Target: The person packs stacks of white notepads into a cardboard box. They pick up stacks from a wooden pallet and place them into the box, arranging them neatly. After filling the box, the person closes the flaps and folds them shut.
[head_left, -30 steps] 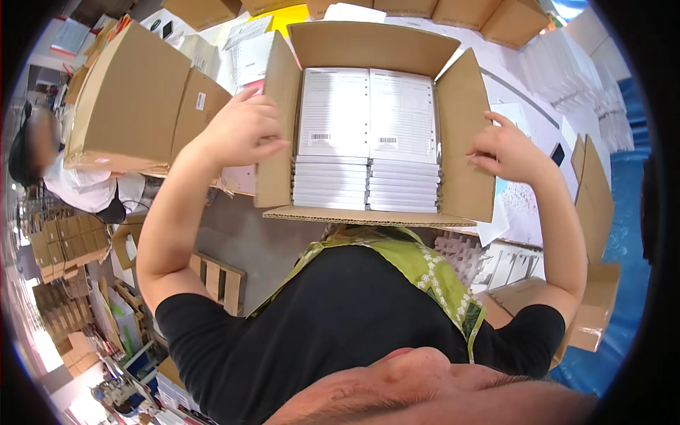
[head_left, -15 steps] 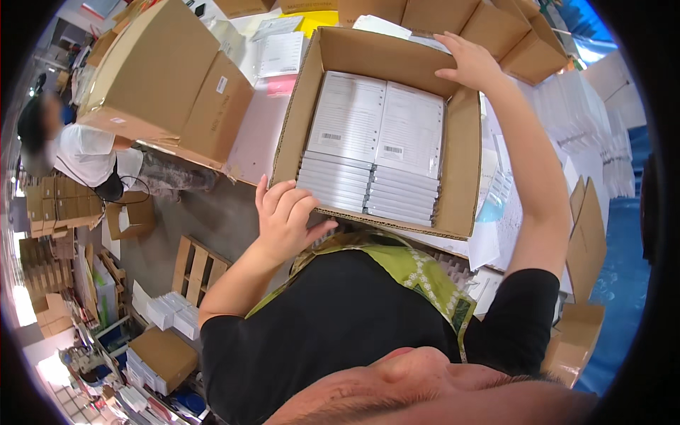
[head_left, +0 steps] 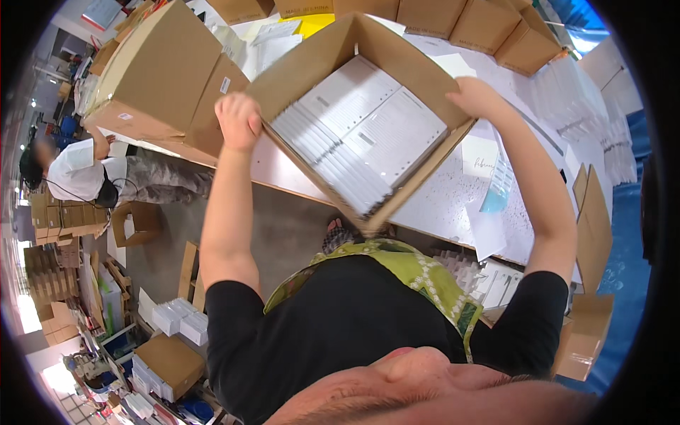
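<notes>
An open cardboard carton (head_left: 404, 58) sits turned at an angle, one corner toward me. Inside are two side-by-side stacks of flat packs of white printed sheets (head_left: 407, 131), apparently in clear wrap, their layered edges facing left. My left hand (head_left: 238, 120) is closed on the carton's left corner. At the opposite corner my right hand (head_left: 476, 98) grips the rim, its fingers partly hidden behind the wall. The carton's near corner is smeared by motion and reaches past the table's front edge.
A large carton (head_left: 159, 78) stands left on the white table (head_left: 453, 205). More cartons (head_left: 485, 28) line the back. Clear plastic sleeves (head_left: 570, 99) are piled right, with loose papers (head_left: 489, 159) nearer. A co-worker (head_left: 78, 166) is at far left. A wooden pallet (head_left: 188, 269) lies on the floor.
The carton has turned clockwise, its former near side now facing left. My left hand has moved up and away from me and closed on a corner; my right hand has come slightly nearer.
</notes>
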Motion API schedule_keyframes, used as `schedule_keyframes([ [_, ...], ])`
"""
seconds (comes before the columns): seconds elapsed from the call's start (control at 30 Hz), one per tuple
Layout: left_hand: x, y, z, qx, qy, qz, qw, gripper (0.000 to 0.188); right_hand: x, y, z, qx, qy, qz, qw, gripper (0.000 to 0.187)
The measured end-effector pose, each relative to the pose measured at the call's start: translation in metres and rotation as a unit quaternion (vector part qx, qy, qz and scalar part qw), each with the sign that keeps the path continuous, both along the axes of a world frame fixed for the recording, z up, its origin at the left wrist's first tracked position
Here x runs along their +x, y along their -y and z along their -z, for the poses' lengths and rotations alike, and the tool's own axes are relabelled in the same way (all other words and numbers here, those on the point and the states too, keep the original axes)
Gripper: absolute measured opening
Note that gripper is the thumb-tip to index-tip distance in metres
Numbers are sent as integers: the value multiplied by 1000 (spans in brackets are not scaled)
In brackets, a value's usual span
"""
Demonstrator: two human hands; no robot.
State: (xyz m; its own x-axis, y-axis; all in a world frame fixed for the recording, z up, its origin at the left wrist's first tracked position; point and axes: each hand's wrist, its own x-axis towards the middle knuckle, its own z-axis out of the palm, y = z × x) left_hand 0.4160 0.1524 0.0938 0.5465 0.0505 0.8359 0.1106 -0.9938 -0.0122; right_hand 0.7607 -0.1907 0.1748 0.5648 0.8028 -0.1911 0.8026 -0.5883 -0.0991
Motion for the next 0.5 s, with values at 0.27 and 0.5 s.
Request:
schedule_keyframes([
  [0.27, -9, 9, -13, -445, -32, 107, 889, 67, -136, 74, -31, -120, -194, -28, 973, 32],
  [0.5, -52, 84, -4, -762, -31, 372, 530, 88, -172, -39, -99, 16, 24, -309, 951, 45],
])
